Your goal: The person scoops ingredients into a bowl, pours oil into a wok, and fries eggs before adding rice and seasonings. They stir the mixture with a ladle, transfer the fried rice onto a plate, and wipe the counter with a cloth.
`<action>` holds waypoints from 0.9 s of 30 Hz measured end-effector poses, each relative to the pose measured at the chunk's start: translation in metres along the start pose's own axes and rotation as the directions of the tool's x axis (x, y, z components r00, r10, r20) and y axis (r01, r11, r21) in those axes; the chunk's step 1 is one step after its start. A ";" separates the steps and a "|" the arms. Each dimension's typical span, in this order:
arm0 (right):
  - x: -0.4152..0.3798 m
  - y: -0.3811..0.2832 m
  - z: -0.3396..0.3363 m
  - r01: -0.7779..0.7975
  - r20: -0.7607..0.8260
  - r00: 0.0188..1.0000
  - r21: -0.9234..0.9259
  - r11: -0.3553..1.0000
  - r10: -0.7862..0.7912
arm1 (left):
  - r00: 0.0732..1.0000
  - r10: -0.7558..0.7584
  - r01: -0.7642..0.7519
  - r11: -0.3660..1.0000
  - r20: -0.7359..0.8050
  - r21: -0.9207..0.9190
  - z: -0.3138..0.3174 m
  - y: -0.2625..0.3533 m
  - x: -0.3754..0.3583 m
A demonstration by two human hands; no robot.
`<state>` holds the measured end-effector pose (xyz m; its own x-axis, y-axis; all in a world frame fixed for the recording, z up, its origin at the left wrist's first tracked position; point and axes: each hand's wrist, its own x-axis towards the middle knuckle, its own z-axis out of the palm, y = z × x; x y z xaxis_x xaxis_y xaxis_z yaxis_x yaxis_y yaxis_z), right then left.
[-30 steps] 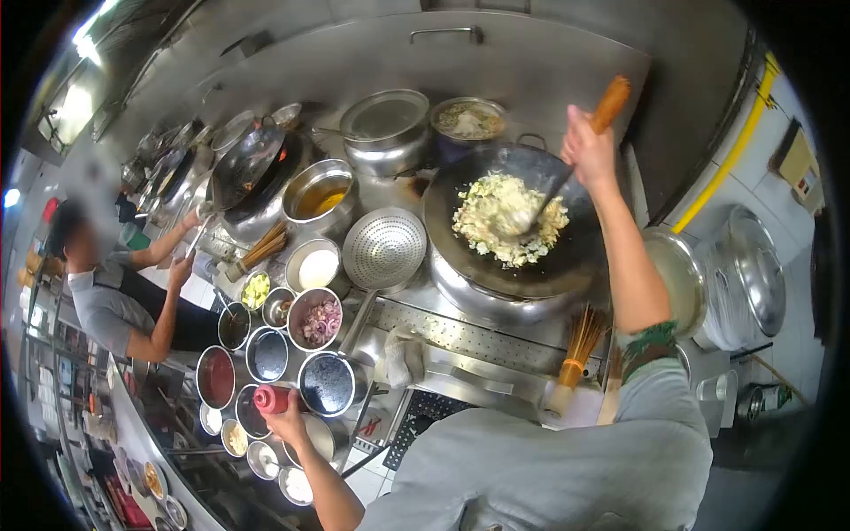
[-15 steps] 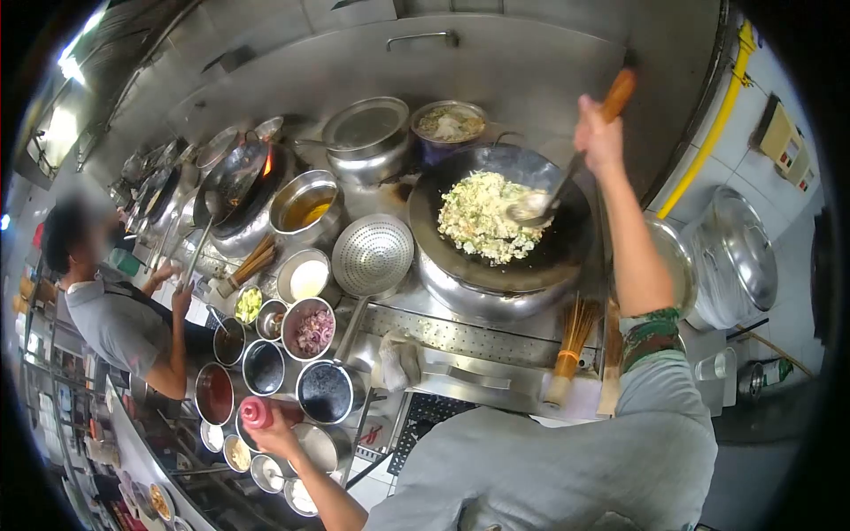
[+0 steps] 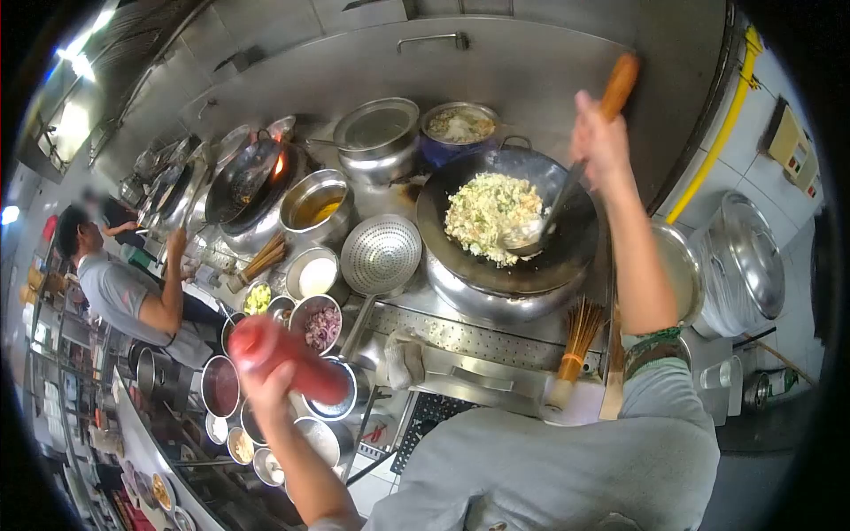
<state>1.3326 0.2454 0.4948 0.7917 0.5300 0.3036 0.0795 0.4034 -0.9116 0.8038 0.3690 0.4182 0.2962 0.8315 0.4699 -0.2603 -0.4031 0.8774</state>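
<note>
My right hand (image 3: 600, 146) is closed round the wooden handle of a ladle (image 3: 567, 195). The ladle's bowl rests in chopped, pale yellow-green food (image 3: 496, 215) inside a large black wok (image 3: 580, 239) on the stove. My left hand (image 3: 270, 394) grips a red squeeze bottle (image 3: 297, 358), tilted and blurred by motion, above several metal containers. Beneath and behind the bottle are a pot of dark liquid (image 3: 359, 398) and a bowl of chopped red onion (image 3: 320, 326).
A perforated strainer (image 3: 381, 255) lies left of the wok, near a pot of yellow oil (image 3: 316, 210). A bamboo brush (image 3: 577, 345) and folded cloth (image 3: 405, 360) are at the front edge. A co-worker (image 3: 133, 292) stands at another wok (image 3: 248, 181) on the left.
My left hand has lifted the red bottle from among the containers and tilted it. The ladle has moved slightly lower in the food. The co-worker's arm is higher.
</note>
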 end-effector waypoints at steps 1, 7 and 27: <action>-0.012 0.018 0.011 -0.040 -0.052 0.998 0.039 0.998 0.042 | 0.978 -0.148 0.152 0.988 0.144 -0.017 0.029 0.009 0.011; -0.036 0.025 0.030 0.164 0.063 0.983 0.114 0.980 -0.172 | 0.716 -0.450 0.296 0.888 0.534 0.352 0.149 -0.017 0.072; -0.140 0.027 -0.105 0.255 -0.002 0.963 0.318 0.913 -0.269 | 0.493 -0.652 -0.255 0.524 0.575 0.813 0.283 -0.163 0.175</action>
<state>1.2872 0.1039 0.3990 0.7423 0.4010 0.5368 0.0821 0.7407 -0.6668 1.1579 0.4718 0.3849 0.8447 0.4533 -0.2847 0.5350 -0.7336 0.4192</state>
